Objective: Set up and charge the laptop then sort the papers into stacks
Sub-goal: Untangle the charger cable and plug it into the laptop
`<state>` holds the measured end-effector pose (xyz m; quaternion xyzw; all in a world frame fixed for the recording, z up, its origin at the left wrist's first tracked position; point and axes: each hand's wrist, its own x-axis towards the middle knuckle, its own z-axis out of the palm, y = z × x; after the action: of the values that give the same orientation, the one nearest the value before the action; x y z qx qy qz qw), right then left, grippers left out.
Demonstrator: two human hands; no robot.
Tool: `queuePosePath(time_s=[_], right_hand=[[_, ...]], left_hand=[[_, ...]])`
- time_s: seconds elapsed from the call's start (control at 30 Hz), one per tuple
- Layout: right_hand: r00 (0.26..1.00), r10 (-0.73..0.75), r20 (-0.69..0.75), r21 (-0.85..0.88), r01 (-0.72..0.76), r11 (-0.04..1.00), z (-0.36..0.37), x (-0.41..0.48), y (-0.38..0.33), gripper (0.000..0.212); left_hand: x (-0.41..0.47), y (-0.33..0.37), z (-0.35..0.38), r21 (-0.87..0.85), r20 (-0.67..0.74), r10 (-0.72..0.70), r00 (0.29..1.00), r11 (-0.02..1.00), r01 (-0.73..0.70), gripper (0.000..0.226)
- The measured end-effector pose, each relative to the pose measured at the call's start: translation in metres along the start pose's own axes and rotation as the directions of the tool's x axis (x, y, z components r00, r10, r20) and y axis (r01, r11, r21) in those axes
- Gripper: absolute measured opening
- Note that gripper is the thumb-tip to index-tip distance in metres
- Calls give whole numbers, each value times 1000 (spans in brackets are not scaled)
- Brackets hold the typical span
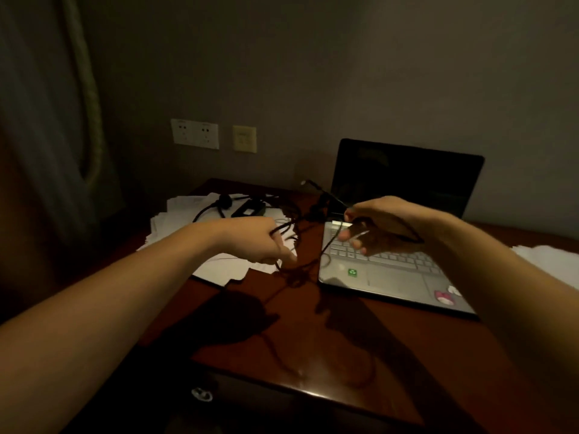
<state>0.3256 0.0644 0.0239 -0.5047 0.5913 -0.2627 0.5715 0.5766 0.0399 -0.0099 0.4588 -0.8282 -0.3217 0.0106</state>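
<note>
A silver laptop [385, 274] stands open on the dark wooden desk [313, 355], its screen black. My left hand [263, 242] grips a black charger cable [297, 270] over the papers [219, 264] left of the laptop. My right hand [376, 227] holds another stretch of the same cable above the keyboard's left end. The cable hangs tangled between both hands. The black power brick [249, 208] and a plug [225, 200] lie on the paper pile at the back. More white papers [545, 261] lie at the right edge.
Two white wall sockets [195, 133] and a beige plate [244, 138] sit on the wall behind the desk. A curtain [62, 120] hangs at the left. A drawer pull [201, 394] shows below the desk's front edge.
</note>
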Motion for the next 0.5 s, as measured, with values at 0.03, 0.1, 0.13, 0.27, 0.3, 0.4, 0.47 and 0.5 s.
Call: queuePosePath(time_s=[0.03, 0.1, 0.13, 0.27, 0.3, 0.4, 0.47, 0.5], right_hand=[[999, 13, 43, 37, -14, 999, 2, 0, 3, 28], [991, 17, 134, 55, -25, 998, 6, -3, 7, 33], [984, 14, 178, 57, -24, 998, 8, -3, 9, 36], [970, -71, 231, 82, 53, 995, 14, -8, 10, 48], [962, -98, 255, 119, 69, 990, 15, -10, 10, 51], [933, -163, 321, 285, 69, 956, 10, -17, 17, 58], [935, -230, 271, 340, 131, 931, 3, -22, 25, 51], [932, -276, 234, 336, 189, 923, -1, -24, 28, 49]], left_hand=[[-3, 18, 2, 3, 36, 31, 999, 1000, -31, 54], [-10, 50, 7, 7, 114, 101, 988, 995, -103, 48], [-13, 64, 10, 1, 140, 140, 980, 990, -141, 44], [-19, 101, 21, -111, 149, 289, 946, 955, -274, 27], [-18, 105, 23, -184, 131, 326, 936, 936, -300, 22], [-10, 107, 26, -459, -42, 340, 940, 829, -320, 16], [-3, 105, 25, -628, -192, 277, 942, 703, -334, 22], [-1, 104, 24, -664, -254, 260, 932, 654, -363, 25]])
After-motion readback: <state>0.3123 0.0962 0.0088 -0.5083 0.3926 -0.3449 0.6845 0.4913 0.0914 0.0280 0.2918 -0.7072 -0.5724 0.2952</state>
